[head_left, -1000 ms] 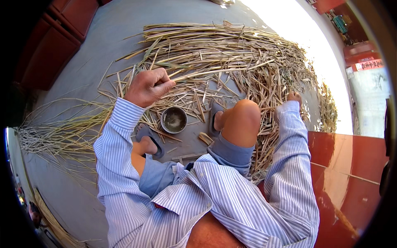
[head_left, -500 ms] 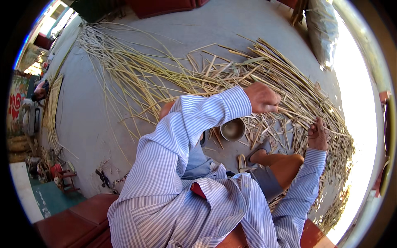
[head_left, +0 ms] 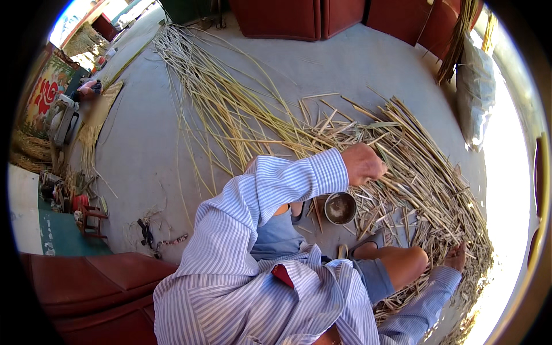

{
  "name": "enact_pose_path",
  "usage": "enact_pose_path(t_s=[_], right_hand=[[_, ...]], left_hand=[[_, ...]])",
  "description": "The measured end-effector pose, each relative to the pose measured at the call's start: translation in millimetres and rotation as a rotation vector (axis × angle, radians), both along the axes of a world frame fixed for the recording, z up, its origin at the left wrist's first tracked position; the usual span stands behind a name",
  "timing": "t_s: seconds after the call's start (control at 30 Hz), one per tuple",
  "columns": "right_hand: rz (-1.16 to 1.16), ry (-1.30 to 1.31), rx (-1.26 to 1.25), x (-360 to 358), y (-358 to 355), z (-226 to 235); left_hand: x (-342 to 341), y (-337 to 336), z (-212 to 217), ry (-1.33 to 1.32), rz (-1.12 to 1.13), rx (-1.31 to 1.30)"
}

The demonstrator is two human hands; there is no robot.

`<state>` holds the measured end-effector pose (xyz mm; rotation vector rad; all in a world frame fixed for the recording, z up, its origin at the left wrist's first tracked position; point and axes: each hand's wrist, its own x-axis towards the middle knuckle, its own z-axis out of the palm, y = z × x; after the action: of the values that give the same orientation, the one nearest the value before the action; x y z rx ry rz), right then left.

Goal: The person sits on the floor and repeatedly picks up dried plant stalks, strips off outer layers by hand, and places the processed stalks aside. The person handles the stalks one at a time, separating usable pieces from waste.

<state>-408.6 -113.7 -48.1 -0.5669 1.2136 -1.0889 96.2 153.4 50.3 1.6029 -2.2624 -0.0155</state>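
My left hand (head_left: 365,164) is closed in a fist above the pile of dry reed stalks (head_left: 428,155). A pale reed stalk (head_left: 397,186) comes out from beside its fingers, and the grip itself is partly hidden. Lower right, my right hand (head_left: 456,256) is over loose husks and stalk scraps at the pile's near end, its fingers stretched out and small in view. Below my left wrist, a round metal bowl (head_left: 340,208) rests on the floor. Long greenish-yellow reeds (head_left: 230,106) fan out from the pile toward the far left.
Red padded seats (head_left: 276,17) line the far side, and another red seat (head_left: 86,287) is at lower left. A pale sack (head_left: 476,92) stands at the right beside bright sunlight. Far left, another person (head_left: 89,89) is near a reed bundle (head_left: 100,121). A small stool (head_left: 92,221) stands there too.
My right hand has moved down and toward me, away from my left hand, and its fingers have opened. My left hand stays closed over the pile. The whole view has tilted farther up.
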Motion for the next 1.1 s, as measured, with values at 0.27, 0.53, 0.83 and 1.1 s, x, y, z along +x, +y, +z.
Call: enact_pose_path(t_s=[0.27, 0.53, 0.83, 1.1], right_hand=[[-0.087, -0.051, 0.119, -87.3, -5.5, -51.6], [0.541, -0.28, 0.208, 261.0, 78.5, 19.8], [1.438, 0.1, -0.228, 487.3, 200.5, -44.8], [1.283, 0.591, -0.016, 372.1, 123.8, -199.8]], left_hand=[[5.5, 28.0, 62.5, -0.486, 0.019, -0.105], [239.7, 65.5, 152.0, -0.927, 1.012, 0.163], [84.0, 89.1, 52.1, -0.287, 0.438, 0.028], [11.7, 24.4, -79.2, 0.028, 0.166, 0.113]])
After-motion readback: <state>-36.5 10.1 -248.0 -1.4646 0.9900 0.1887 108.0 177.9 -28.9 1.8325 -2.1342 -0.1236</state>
